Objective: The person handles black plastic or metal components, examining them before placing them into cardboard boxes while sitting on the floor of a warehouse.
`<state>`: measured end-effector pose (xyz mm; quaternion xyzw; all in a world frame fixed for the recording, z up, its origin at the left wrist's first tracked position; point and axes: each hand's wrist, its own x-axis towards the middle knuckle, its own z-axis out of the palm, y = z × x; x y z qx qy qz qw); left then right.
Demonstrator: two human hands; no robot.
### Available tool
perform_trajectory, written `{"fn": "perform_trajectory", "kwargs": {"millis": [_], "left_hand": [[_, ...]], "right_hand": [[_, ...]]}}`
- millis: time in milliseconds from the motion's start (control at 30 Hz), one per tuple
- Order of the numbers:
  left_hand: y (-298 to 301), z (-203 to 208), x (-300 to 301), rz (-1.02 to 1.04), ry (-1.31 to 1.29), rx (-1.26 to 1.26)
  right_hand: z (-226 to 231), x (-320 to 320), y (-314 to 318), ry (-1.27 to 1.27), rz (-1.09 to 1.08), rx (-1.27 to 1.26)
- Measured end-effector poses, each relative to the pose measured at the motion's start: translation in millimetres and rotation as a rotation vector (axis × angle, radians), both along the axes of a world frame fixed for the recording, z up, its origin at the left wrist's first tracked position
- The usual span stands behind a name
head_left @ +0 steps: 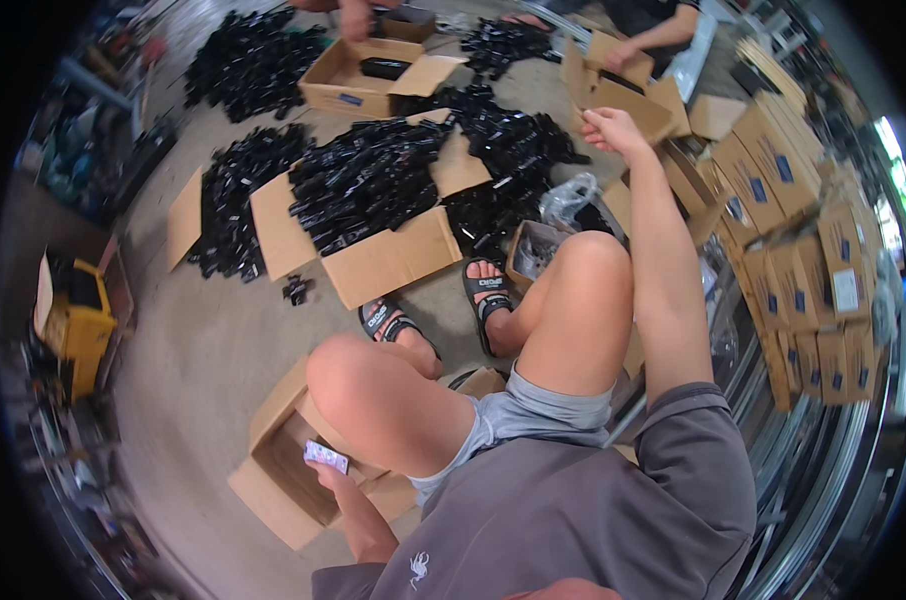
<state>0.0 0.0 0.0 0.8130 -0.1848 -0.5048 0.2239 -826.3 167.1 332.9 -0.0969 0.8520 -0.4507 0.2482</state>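
In my left hand (pixel 328 474) is a smartphone (pixel 326 456) with a lit, colourful screen, held low beside my left knee. Below it lies an open, tilted cardboard box (pixel 273 460) with its flaps spread. My right arm reaches forward; my right hand (pixel 613 131) has its fingers curled together at the edge of a cardboard box flap (pixel 641 118). Whether the fingers grip the flap or something small, I cannot make out. Between these, past my sandalled feet, an open cardboard box (pixel 393 265) is heaped with black plastic parts (pixel 368 180).
More black parts (pixel 248 65) lie in piles on the floor. Two other people work at the far side, by an open box (pixel 348 95) and the box near my right hand. Stacked cartons (pixel 793 280) and metal bars line the right; a yellow machine (pixel 76 325) stands left.
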Motion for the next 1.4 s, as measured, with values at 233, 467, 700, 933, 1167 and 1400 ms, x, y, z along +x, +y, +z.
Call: {"fn": "perform_trajectory", "kwargs": {"millis": [233, 467, 700, 933, 1167, 1400], "left_hand": [[-38, -17, 10, 0.171, 0.252, -0.182], [-57, 9, 5, -0.236, -0.584, 0.127], [-62, -12, 39, -0.392, -0.710, 0.078], [-94, 31, 36, -0.355, -0.586, -0.064], [-90, 197, -160, -0.659, -0.087, -0.610], [-10, 365, -333, -1.131, 0.519, -0.524]], "right_hand": [[13, 42, 140, 0.103, -0.217, -0.021], [-85, 16, 247, 0.065, -0.431, 0.154], [-192, 31, 285, 0.152, -0.485, 0.165], [-233, 27, 261, 0.353, -0.435, 0.408], [-213, 1, 249, 0.391, -0.602, 0.334], [-211, -52, 222, 0.341, -0.654, 0.370]]}}
